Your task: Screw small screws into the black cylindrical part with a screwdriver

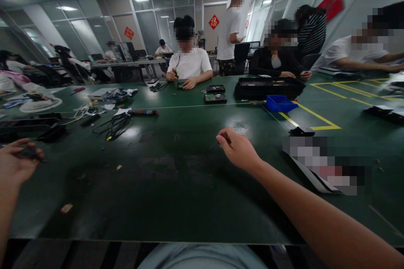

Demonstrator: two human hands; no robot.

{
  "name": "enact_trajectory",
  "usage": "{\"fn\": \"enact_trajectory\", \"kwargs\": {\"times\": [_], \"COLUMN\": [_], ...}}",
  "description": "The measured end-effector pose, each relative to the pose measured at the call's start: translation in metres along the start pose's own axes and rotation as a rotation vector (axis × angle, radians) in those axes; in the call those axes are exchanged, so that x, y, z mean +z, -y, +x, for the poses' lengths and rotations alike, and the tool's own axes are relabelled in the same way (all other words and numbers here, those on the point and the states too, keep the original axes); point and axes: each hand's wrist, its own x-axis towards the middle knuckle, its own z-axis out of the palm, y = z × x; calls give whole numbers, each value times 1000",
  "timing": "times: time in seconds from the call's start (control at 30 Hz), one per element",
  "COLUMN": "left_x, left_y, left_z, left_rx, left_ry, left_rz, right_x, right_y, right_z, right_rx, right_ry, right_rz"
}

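At the left edge of the head view my left hand [14, 164] is closed around a small dark object [29, 152], blurred and partly covered by the fingers. My right hand [235, 147] reaches over the middle of the green table [151, 201]. Its thumb and fingers are pinched on a thin, dark, rod-like piece [213, 146] that points down to the left; its kind cannot be made out. Small scraps, among them a pale one [66, 208], lie on the tabletop between my hands.
Beyond my hands lie a black cable [115, 126], a pen-shaped screwdriver [143, 112], circuit boards [215, 98], a blue bin [280, 104] and a long black casing [268, 88]. A white-edged flat item [311, 172] is at right. A person [189, 63] works opposite.
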Motion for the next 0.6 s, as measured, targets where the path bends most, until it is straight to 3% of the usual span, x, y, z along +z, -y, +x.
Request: {"fn": "enact_trajectory", "kwargs": {"times": [0.07, 0.17, 0.43, 0.6], "left_x": [17, 53, 163, 216], "left_y": [2, -8, -27, -28], "left_z": [3, -8, -79, -136], "left_rx": [1, 18, 26, 113], "left_ry": [-25, 38, 601, 878], "left_rz": [-214, -295, -368, -302], "right_x": [-1, -3, -3, -2], "right_y": [0, 2, 0, -2], "right_z": [0, -1, 0, 0], "right_rx": [0, 0, 16, -9], "right_ry": [-8, -17, -79, -69], "right_rz": [-5, -20, -11, -20]}}
